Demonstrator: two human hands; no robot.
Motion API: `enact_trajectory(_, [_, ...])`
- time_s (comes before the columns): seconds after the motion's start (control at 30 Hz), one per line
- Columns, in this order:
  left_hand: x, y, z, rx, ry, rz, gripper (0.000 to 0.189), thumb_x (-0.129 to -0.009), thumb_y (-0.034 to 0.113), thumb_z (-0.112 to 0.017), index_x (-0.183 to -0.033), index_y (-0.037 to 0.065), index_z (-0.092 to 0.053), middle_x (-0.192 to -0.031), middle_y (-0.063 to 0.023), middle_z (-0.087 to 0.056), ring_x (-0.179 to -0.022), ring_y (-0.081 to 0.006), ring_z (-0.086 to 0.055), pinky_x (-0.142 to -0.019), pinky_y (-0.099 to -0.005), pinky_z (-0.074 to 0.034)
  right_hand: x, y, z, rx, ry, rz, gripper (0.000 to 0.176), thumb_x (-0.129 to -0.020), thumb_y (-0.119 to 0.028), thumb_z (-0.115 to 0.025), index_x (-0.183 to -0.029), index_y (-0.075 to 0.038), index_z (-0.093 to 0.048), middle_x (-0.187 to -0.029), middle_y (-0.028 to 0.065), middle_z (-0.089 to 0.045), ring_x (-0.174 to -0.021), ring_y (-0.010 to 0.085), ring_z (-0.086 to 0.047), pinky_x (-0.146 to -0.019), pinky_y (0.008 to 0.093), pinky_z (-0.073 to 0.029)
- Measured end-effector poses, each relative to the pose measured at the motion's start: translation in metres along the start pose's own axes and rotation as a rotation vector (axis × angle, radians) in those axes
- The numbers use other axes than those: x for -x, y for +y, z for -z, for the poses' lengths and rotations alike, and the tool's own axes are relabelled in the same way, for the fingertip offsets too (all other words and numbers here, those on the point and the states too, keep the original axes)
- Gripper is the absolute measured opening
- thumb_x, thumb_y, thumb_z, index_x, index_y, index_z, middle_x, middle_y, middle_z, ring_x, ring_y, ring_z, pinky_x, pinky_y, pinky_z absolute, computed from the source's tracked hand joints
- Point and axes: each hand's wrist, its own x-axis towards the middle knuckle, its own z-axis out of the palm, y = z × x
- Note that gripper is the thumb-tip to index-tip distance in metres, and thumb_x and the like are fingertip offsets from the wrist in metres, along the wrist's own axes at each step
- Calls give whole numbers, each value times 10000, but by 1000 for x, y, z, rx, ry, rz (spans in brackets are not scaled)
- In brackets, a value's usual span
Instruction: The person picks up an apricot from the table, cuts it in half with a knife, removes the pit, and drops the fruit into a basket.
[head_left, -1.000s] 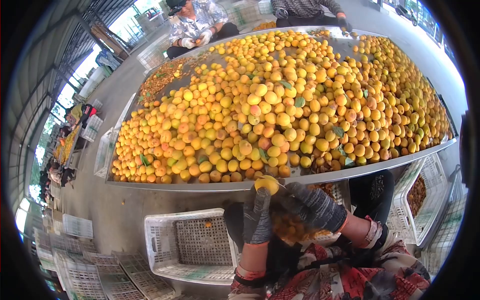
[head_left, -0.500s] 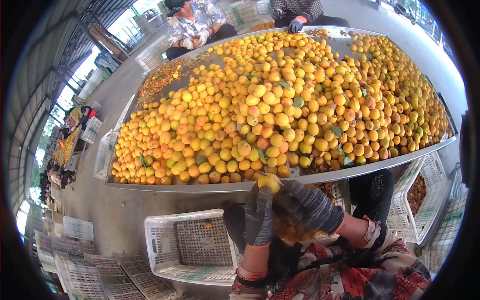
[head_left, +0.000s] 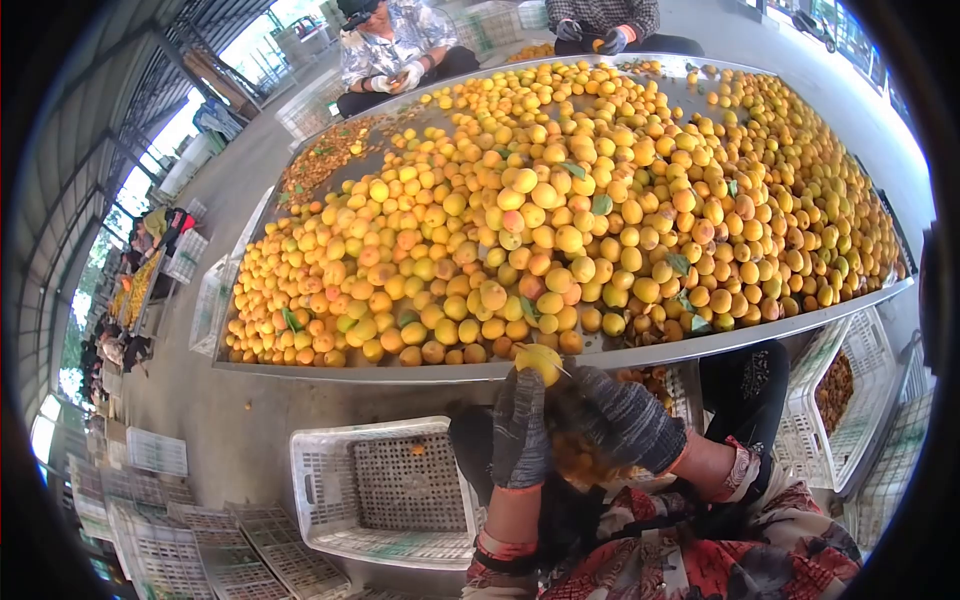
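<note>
A yellow apricot (head_left: 540, 363) is pinched in the gloved fingertips of my left hand (head_left: 519, 430), just in front of the table's near edge. My right hand (head_left: 630, 420), also in a dark grey glove, is closed beside it. From its fingers a thin, shiny blade-like tool (head_left: 566, 371) reaches to the fruit's right side; the handle is hidden. Beyond both hands, a heap of apricots (head_left: 450, 250) with a few green leaves covers much of the metal-rimmed table (head_left: 400, 374). Orange fruit pieces (head_left: 580, 458) show blurred below my hands.
A white plastic crate (head_left: 300, 480) stands left of my legs. Another crate (head_left: 870, 400) holding brownish pieces is at the right. Stacked crates (head_left: 200, 545) fill the lower left. Across the table sit two people, one in a patterned shirt (head_left: 385, 50) and one with checked sleeves (head_left: 600, 15).
My hands stay nearly in place at the apricot, and the shiny line across its top is gone. Across the table, the checked-sleeved person's hand has lifted from the heap with a fruit.
</note>
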Motion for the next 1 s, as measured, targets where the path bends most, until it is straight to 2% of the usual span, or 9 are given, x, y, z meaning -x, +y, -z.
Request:
enact_trajectory(0.1, [0, 2, 4, -54, -11, 21, 383, -879, 270, -514, -1110, -35, -514, -953, -101, -599, -855, -156, -548, -770, -279, -428, -1, 3, 8, -448, -103, -190, 434, -706, -82, -543, -1118, 52, -519, -1175, 226, -476, -1053, 341, -506, -820, 366, -478])
enact_trajectory(0.17, [0, 2, 7, 0, -12, 7, 382, -873, 264, -525, -1117, -30, -511, -958, -98, -599, -858, -153, -550, -769, -277, -430, 4, 9, 5, 342, -95, 204, 398, -745, -85, -535, -1123, 39, -522, -1158, 185, -505, -1075, 322, -497, -860, 368, -468])
enact_trajectory(0.2, [0, 3, 8, -7, -46, -99, 374, -858, 253, -551, -1106, -26, -527, -913, -74, -607, -766, -126, -547, -671, -251, -439, 3, 8, 6, 341, -95, 203, 398, -745, -85, -535, -1123, 39, -522, -1158, 185, -505, -1075, 322, -497, -860, 368, -468])
enact_trajectory(0.37, [0, 7, 11, -39, -159, -276, 370, -818, 200, -610, -1102, -26, -537, -915, -58, -611, -724, -99, -544, -626, -223, -460, -7, 6, 25, -1264, -157, -715, 330, -844, -72, -476, -1164, 6, -496, -1204, 124, -486, -1132, 258, -459, -978, 341, -384])
enact_trajectory(0.5, [5, 5, 9, 103, -173, -195, 341, -803, 137, -620, -1095, -20, -542, -958, -60, -605, -807, -112, -550, -713, -229, -451, 7, 13, 6, -1185, -101, -412, 379, -907, -119, -410, -1262, 4, -364, -1233, 121, -445, -1096, 246, -468, -900, 309, -423])
enact_trajectory(0.57, [9, 2, 5, 260, -137, -92, 317, -803, 92, -614, -1093, -14, -544, -966, -58, -606, -850, -111, -551, -752, -237, -443, 11, 16, 4, 205, 28, 227, 346, -877, -118, -445, -1205, -10, -440, -1210, 118, -461, -1086, 253, -482, -892, 323, -435])
enact_trajectory(0.6, [9, 0, 3, 306, -135, -57, 294, -798, 87, -615, -1071, -10, -559, -967, -51, -607, -852, -109, -551, -752, -236, -442, 12, 14, -2, 204, 28, 229, 346, -877, -118, -445, -1205, -10, -440, -1210, 118, -461, -1086, 253, -482, -892, 323, -435])
enact_trajectory(0.67, [9, -2, 5, 354, -131, -21, 271, -794, 81, -617, -1048, -5, -574, -967, -45, -608, -853, -106, -552, -752, -235, -441, 14, 9, -12, -768, -43, -384, 302, -814, -92, -480, -1104, -34, -544, -1188, 124, -480, -1052, 271, -512, -864, 345, -459])
enact_trajectory(1.0, [6, 13, 10, -97, -274, -351, 380, -795, 154, -622, -1114, -29, -526, -938, -58, -597, -777, -109, -552, -682, -214, -449, -1, 13, 26, -857, -229, -257, 472, -870, -227, -461, -1283, -31, -344, -1234, 130, -452, -1084, 289, -491, -875, 324, -442])
